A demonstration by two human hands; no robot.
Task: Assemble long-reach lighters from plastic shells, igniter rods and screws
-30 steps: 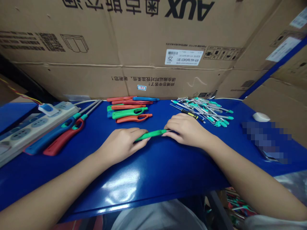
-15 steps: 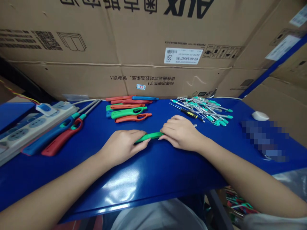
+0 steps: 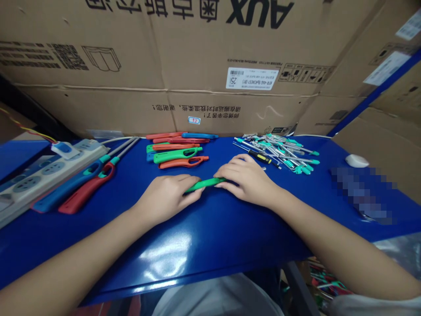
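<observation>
Head camera: I am pinching the green lighter handle between left grip and right grip, one at each end. Over the bench, its long axis is running crosswise, neither grip being nearer.

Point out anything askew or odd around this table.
The cardboard behind the table appears upside down, going by its printing. The metal rods at the back right lie in a jumbled heap; no spill shows.
</observation>
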